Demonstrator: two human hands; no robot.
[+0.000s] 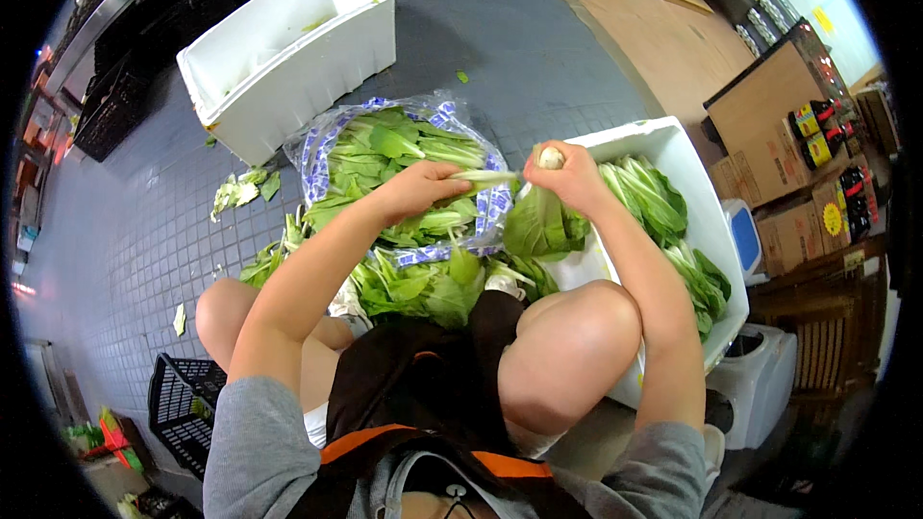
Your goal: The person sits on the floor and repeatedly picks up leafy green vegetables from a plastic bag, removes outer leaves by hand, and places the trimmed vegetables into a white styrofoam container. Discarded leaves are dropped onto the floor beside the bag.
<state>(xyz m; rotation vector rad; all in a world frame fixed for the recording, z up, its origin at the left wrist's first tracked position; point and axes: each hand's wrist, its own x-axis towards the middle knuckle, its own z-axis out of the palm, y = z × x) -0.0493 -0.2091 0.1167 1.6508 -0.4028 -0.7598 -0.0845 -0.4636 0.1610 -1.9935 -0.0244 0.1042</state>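
Note:
My left hand (pixel 433 187) pinches a pale leafy stalk (pixel 483 177) above an open printed plastic bag of leafy greens (pixel 404 144). My right hand (pixel 562 173) grips a head of leafy greens (pixel 534 226) by its white base, leaves hanging down. At my right a white foam box (pixel 710 231) holds more bunches (pixel 644 197). Loose greens (pixel 413 288) lie between the bag and my legs.
A second white foam box (pixel 279 101) stands at back left. Black crates (pixel 183 404) sit at lower left and upper left. Cartons and bottles (pixel 788 240) and a grey plastic container (pixel 760 384) line the right. Leaf scraps (pixel 240 190) litter the tiled floor.

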